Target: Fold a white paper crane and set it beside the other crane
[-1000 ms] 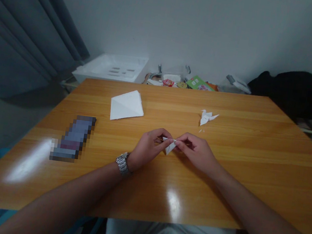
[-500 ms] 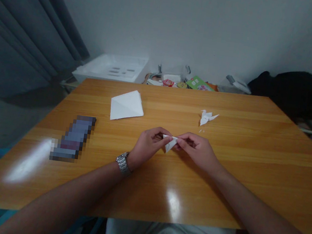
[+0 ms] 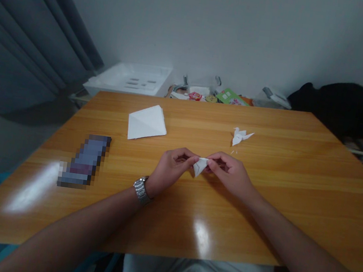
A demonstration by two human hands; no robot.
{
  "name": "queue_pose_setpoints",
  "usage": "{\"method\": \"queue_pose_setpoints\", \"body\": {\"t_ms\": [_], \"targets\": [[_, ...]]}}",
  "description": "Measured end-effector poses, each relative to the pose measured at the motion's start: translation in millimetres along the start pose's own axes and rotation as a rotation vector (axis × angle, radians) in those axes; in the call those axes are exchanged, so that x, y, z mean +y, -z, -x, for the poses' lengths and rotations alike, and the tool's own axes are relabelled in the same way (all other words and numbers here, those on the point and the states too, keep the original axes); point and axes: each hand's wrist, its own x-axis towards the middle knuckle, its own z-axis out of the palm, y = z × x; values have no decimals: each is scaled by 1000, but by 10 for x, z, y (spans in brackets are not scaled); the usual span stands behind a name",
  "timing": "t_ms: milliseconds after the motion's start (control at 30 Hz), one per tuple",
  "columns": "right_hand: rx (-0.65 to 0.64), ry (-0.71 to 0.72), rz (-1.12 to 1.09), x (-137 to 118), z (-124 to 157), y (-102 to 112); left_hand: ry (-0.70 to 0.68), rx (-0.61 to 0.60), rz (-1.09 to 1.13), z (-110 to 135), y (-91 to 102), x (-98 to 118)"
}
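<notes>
Head view. Folded white paper (image 3: 200,167) sits directly between the two thumb tips, above the wooden table (image 3: 256,226); I cannot tell whether its tip touches the wood. Its broad edge runs crosswise from thumb to thumb; the narrow point aims toward the wearer's body. Neither hand is nearer: both are in contact, one at each upper corner.

Left hand (image 3: 174,167): thumb closed against the paper, remaining fingers curled behind. Right hand (image 3: 231,173): same pinch, mirrored. How far the fingertips reach behind the paper is hidden from me.

Nearby: a folded paper crane (image 3: 240,137) lies beyond the right hand, tiny paper scraps (image 3: 234,152) just on the near side of it. A paper stack (image 3: 148,123) lies beyond the left hand.

Writing: none legible. The green booklet (image 3: 231,96) and red packet (image 3: 195,96) past the far edge bear print too small to read. The phone (image 3: 84,161) is pixelated; no brand readable on the metal wristwatch (image 3: 141,189).
</notes>
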Motion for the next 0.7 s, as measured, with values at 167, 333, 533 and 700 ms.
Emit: {"method": "queue_pose_setpoints", "body": {"t_ms": [167, 333, 533, 700], "targets": [[25, -13, -7, 13, 2, -26, 9, 11, 2, -5, -10, -15], [22, 5, 56, 27, -9, -17, 94, -26, 92, -8, -37, -17], [33, -29, 25, 41, -35, 3, 36, -85, 68, -11, -38, -74], [10, -68, -16, 35, -40, -7, 3, -88, 37, -5, -36, -136]]}}
